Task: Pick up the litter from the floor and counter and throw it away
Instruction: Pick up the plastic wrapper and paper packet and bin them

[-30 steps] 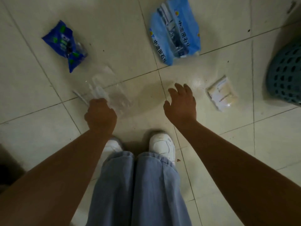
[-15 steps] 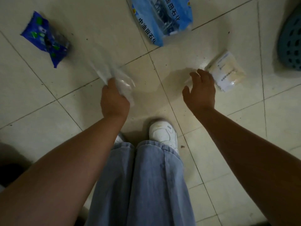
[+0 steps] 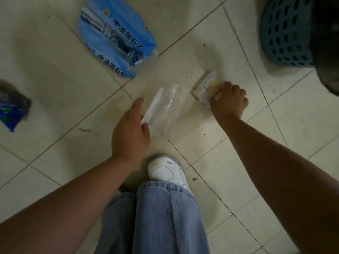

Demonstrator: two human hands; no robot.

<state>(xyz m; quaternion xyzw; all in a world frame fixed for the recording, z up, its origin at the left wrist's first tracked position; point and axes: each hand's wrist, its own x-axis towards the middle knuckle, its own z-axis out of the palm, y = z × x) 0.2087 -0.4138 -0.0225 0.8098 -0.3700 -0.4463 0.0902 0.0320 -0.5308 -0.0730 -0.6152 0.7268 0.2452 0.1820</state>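
On dirty tiled floor: left hand pinches clear bag; right hand, 2 o'clock, fingers seemingly closing on beige packet; basket at 1.

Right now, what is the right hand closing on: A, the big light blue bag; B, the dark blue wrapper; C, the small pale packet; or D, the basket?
C: the right hand is curled over the small pale packet on the floor.
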